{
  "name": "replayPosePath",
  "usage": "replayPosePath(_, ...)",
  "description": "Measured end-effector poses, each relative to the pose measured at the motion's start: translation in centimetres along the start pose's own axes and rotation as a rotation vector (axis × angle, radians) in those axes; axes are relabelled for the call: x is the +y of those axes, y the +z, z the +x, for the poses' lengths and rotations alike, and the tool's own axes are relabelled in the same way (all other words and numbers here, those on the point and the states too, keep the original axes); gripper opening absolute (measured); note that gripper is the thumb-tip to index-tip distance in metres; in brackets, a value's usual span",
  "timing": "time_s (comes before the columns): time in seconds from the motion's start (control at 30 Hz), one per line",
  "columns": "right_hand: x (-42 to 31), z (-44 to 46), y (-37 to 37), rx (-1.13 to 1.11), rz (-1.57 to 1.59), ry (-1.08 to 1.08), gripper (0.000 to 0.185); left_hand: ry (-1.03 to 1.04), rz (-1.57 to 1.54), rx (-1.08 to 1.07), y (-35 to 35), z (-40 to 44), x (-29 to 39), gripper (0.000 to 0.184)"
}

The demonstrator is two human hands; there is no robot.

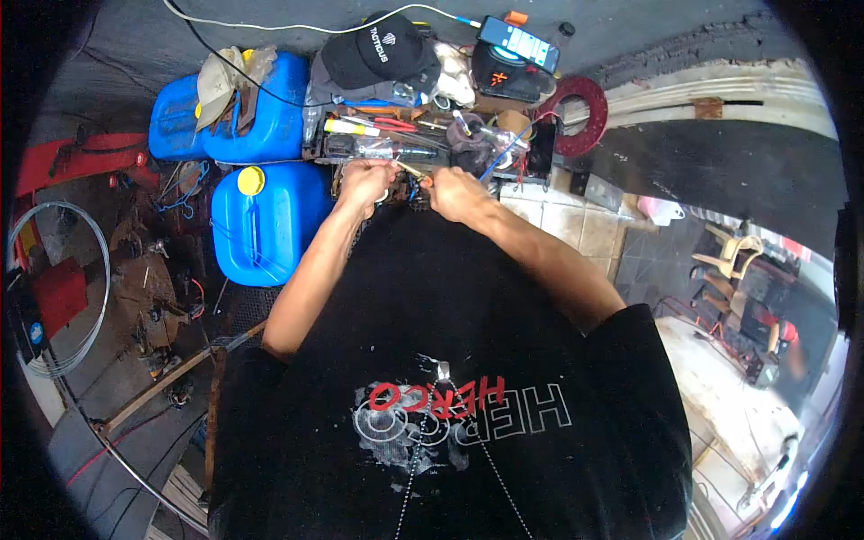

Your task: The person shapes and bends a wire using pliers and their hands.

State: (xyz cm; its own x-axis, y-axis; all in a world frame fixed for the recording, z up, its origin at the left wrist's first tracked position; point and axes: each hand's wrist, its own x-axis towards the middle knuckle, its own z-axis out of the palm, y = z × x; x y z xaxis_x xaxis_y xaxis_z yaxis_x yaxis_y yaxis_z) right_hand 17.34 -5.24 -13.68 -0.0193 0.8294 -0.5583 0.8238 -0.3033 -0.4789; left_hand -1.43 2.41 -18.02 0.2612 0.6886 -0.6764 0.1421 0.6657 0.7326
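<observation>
Both hands are at the front of a cluttered workbench, at chest height. My right hand (pixel 459 195) is closed round the brass-coloured end of a thin, pale rod-like tool (pixel 413 170); its exact kind is too small to tell. The rod slants up and left, its far end close to the fingers of my left hand (pixel 364 184). That hand is also closed, and what it grips is mostly hidden. Something small, round and whitish shows beneath its fingers. Just beyond the hands lie red-handled pliers (pixel 394 123) and a yellow-and-white tube (pixel 349 128).
Blue jerrycans (pixel 270 216) stand left of the bench. At the back are a black cap (pixel 382 54), a phone (pixel 519 43) with a cable, and a dark red ring (pixel 576 117). A wire coil (pixel 103 297) is far left; a person sits far right.
</observation>
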Motion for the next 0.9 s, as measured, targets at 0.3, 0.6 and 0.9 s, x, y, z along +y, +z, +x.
replayPosePath(0.3,0.0,0.6,3.3,-0.060,-0.149,0.129,0.027,-0.361,0.128,-0.137,-1.1,5.0,-5.4,0.013)
replayPosePath(0.6,0.3,2.3,2.6,-0.130,-0.359,0.173,0.033,-0.651,0.149,-0.338,-0.8,9.4,-6.1,0.005)
replayPosePath(0.9,1.7,3.5,-0.3,-0.167,-0.194,0.117,0.034,-0.319,0.046,-0.370,-1.7,9.2,-1.8,0.013)
